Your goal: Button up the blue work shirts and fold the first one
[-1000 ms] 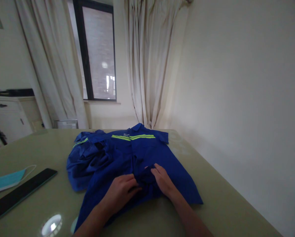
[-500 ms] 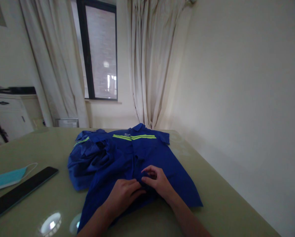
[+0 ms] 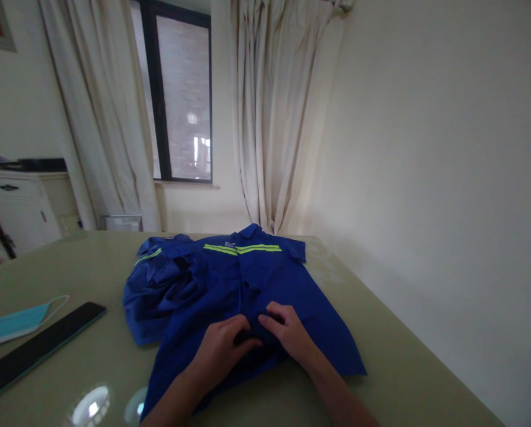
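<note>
A blue work shirt with yellow-green reflective stripes lies spread on the olive table, collar towards the window. Its left side is bunched in folds. My left hand and my right hand meet at the shirt's front placket near the hem. The fingers of both pinch the fabric there, fingertips almost touching. What sits between the fingertips is too dark to make out.
A black phone and a light blue face mask lie on the table's left part. The white wall stands close along the table's right edge. A white cabinet, curtains and a window are behind the table.
My right hand lifted and curled its fingers over the placket, then settled lower again. My left hand slid slightly towards it. The shirt has barely shifted.
</note>
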`<state>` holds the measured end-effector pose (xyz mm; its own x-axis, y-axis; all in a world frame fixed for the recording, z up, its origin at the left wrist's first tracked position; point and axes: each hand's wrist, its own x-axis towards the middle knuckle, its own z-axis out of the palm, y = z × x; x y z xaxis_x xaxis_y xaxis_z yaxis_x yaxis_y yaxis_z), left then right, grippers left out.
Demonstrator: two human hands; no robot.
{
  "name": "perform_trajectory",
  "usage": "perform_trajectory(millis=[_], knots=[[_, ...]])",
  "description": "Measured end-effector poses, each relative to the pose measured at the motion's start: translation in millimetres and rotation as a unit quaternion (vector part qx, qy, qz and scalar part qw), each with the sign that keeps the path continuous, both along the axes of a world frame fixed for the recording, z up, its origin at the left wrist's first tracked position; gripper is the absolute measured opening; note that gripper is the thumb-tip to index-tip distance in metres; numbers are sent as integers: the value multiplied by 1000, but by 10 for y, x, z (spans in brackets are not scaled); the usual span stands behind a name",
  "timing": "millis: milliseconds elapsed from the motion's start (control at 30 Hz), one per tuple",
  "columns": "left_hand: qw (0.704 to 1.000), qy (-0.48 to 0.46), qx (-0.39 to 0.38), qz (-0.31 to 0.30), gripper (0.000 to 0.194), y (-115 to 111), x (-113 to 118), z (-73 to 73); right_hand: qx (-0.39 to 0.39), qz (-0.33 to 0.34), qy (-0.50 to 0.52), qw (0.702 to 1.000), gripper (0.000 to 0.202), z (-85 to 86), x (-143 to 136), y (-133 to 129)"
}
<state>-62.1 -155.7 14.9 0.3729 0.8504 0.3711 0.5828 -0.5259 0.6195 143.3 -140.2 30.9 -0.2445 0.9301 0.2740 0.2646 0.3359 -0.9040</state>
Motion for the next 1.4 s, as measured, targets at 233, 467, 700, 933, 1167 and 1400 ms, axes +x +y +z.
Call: perform_trajectory(millis=[233, 467, 700, 933, 1167, 1400], knots=[[963, -106, -233, -79, 28, 83, -172, 204, 3, -19, 35, 999, 27, 24, -51, -29], [934, -148, -284, -157, 31, 109, -281, 182, 27, -8, -7, 1000, 17, 19, -60, -64], [967, -130, -202, -79, 34, 146, -208, 53, 16, 11, 16, 1000, 16, 26, -72, -87], [984, -102, -143, -24, 30, 118, -171, 111, 37, 1, -3, 999, 9, 22, -62, -69], [978, -125, -167, -16, 29, 175, -191, 136, 18, -1, -46, 999, 20, 7, -10, -31], [977, -133, -164, -37, 24, 129, -185, 210, -27, 38, 31, 998, 15, 42, -20, -44]])
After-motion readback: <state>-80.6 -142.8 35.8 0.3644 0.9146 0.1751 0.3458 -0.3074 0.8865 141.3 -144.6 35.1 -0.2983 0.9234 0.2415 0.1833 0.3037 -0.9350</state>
